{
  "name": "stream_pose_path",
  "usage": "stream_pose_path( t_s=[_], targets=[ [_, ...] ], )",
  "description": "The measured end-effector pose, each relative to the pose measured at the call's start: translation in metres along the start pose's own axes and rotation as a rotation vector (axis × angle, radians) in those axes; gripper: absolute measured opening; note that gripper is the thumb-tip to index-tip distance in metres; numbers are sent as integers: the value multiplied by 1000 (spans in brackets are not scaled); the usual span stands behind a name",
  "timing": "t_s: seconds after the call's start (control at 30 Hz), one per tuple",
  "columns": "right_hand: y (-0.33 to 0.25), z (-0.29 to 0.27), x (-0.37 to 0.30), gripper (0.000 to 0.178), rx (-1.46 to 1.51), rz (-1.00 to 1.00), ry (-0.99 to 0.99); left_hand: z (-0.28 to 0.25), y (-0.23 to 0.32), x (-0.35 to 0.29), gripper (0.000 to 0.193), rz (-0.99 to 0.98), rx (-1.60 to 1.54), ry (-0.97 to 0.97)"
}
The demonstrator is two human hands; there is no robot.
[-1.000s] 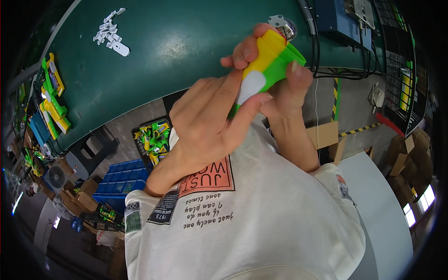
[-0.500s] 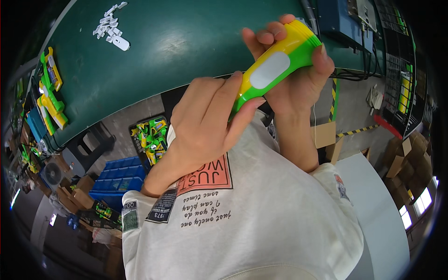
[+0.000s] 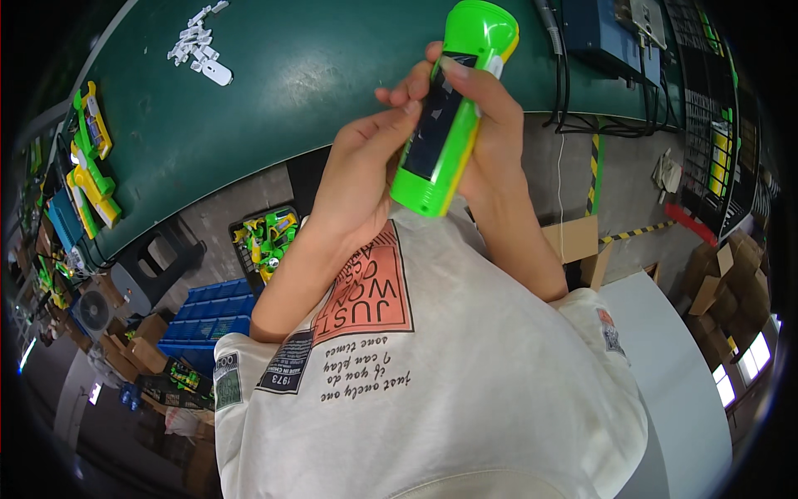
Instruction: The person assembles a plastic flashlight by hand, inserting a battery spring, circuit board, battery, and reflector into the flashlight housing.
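A green and yellow flashlight [image 3: 439, 133] is held up between my two hands, over the near edge of the green table [image 3: 274, 75]. Its wide green head points away from me, and a long dark, glossy panel faces up. My right hand [image 3: 496, 125] grips the body from the right, thumb lying on the panel's upper end. From the left, my left hand [image 3: 362, 162] pinches the side of the body, with its thumb at the panel's edge. Some fingers of both hands are hidden behind the flashlight.
Small white plastic parts [image 3: 198, 48] lie at the table's far left. Green and yellow housings [image 3: 93, 170] rest along its left edge. A blue metal box [image 3: 603, 41] with cables stands at the right. Below the table are a crate of green-yellow parts [image 3: 270, 237] and blue crates [image 3: 208, 320].
The flashlight has been turned over and swung more upright: its dark panel now shows instead of the pale oval. Both hands have shifted their hold on it.
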State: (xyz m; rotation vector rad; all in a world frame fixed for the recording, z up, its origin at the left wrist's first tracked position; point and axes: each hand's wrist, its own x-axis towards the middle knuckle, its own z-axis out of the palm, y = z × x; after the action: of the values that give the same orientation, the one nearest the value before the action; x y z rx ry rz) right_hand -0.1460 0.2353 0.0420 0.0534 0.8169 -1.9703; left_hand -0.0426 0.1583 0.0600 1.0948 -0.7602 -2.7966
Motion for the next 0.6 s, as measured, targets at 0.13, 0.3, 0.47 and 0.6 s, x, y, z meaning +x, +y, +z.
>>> stream_pose_path(
  t_s=[0.13,0.3,0.47,0.6],
  targets=[
    [-5,17,-2,29,17,56,181,5,5,-5,44,-35,79,44],
    [-1,24,-5,35,-45,25,151,1,-2,-12,47,27,262,95],
    [-2,25,-6,34,-94,-63,164,-6,-12,-14,49,-68,136,52],
    [-2,20,0,34,-119,-82,144,-4,-14,-11,44,-82,54,40]
  ],
)
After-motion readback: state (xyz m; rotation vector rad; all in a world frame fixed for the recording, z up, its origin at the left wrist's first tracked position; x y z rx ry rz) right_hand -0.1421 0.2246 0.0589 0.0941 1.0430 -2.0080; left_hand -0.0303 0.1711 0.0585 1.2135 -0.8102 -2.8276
